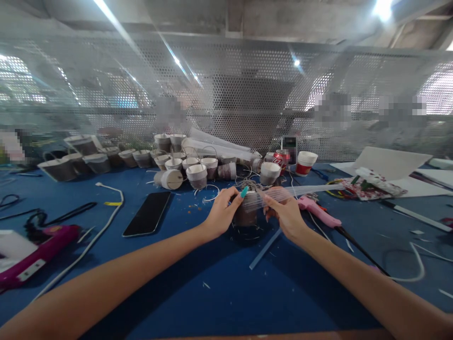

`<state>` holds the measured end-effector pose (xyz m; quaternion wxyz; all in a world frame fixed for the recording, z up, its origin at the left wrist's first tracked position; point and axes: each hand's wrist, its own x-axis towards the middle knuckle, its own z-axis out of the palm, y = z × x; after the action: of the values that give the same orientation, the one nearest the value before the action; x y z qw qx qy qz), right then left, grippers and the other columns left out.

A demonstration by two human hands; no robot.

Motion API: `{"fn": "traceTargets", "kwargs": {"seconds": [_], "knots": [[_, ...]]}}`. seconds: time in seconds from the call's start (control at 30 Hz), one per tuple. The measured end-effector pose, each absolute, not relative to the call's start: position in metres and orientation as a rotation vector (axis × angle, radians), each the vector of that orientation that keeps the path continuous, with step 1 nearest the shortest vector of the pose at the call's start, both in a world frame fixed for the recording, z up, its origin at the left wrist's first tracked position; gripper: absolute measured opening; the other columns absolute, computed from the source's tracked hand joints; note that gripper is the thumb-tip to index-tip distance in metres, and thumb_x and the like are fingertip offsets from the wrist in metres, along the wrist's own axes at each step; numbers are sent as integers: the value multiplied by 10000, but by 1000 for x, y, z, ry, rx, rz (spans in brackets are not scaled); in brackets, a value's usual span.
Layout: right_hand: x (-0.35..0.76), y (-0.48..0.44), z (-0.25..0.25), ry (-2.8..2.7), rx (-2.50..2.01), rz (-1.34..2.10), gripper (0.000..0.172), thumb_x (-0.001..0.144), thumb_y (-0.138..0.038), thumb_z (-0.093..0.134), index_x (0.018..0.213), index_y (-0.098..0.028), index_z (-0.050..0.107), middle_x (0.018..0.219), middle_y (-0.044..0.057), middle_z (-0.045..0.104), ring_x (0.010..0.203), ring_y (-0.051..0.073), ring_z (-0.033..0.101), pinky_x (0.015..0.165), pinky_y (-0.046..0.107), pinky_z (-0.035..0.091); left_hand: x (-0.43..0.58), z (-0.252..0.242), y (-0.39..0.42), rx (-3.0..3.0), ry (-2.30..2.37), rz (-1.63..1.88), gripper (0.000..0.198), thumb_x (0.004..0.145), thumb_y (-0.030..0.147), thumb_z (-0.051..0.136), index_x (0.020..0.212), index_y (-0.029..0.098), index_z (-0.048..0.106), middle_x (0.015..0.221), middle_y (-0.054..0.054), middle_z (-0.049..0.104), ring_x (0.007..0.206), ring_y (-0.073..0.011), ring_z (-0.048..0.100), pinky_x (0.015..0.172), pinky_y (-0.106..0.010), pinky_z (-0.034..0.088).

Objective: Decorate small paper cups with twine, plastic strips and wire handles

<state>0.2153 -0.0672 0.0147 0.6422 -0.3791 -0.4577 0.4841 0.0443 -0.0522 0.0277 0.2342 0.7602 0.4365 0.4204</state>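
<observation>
Touches with left hand (220, 215) the left end of a long, translucent, ribbed plastic bundle (311, 190) (whether clamped on it, cannot tell); pinches the same bundle firmly between thumb and fingers of right hand (288, 217), in front of a dark brown, round pot (246, 218). Has, from far left across the blue tabletop (198, 293), a magenta plastic power strip (62, 238), a flat black phone (147, 214), a loose translucent stick (265, 249) and, just right of the hands, a pink plastic glue gun (320, 212).
</observation>
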Motion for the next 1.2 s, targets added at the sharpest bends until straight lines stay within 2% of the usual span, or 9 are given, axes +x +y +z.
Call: {"fn": "traceTargets", "kwargs": {"seconds": [0.2,0.33,0.6,0.83,1.07,1.13,1.2], "knots": [[212,-67,12,-1122,-862,1061,310,601,-377,732,633,-185,490,426,-84,461,320,53,377,281,179,293,45,25,-51,2073,1170,1152,285,866,391,371,679,185,429,708,11,461,697,-130,418,626,-257,339],[210,-67,10,-1128,-859,1075,319,607,-403,725,632,-188,491,412,-86,460,305,48,358,279,179,259,44,23,-51,2081,1167,1163,293,866,402,367,677,187,427,710,9,469,704,-133,423,628,-260,342],[209,-68,9,-1137,-858,1082,312,616,-408,718,615,-190,494,411,-65,505,295,65,401,273,183,291,44,23,-51,2090,1189,1177,297,867,394,368,664,187,438,702,9,479,720,-136,437,656,-265,352],[207,-68,9,-1116,-864,1064,317,605,-402,727,638,-186,499,430,-64,506,314,77,425,265,189,348,43,24,-51,2085,1103,1215,372,893,416,272,645,189,431,675,12,451,716,-135,412,696,-273,341],[206,-69,8,-1065,-827,1139,296,599,-396,732,650,-190,525,471,-54,544,350,97,478,304,214,412,43,27,-55,2153,1171,1129,206,774,383,534,731,192,469,726,4,465,746,-157,421,682,-288,352],[205,-70,9,-1038,-813,1187,287,595,-388,736,644,-180,544,484,-44,562,354,97,490,328,220,430,43,28,-55,2144,1184,1124,213,767,387,543,728,192,467,729,2,463,746,-159,425,679,-291,359],[204,-71,10,-1000,-809,1240,274,586,-362,747,629,-167,559,500,-32,582,371,93,508,357,215,443,43,27,-54,2141,1158,1130,223,815,394,472,718,193,462,723,2,467,744,-155,426,691,-293,360]]}}
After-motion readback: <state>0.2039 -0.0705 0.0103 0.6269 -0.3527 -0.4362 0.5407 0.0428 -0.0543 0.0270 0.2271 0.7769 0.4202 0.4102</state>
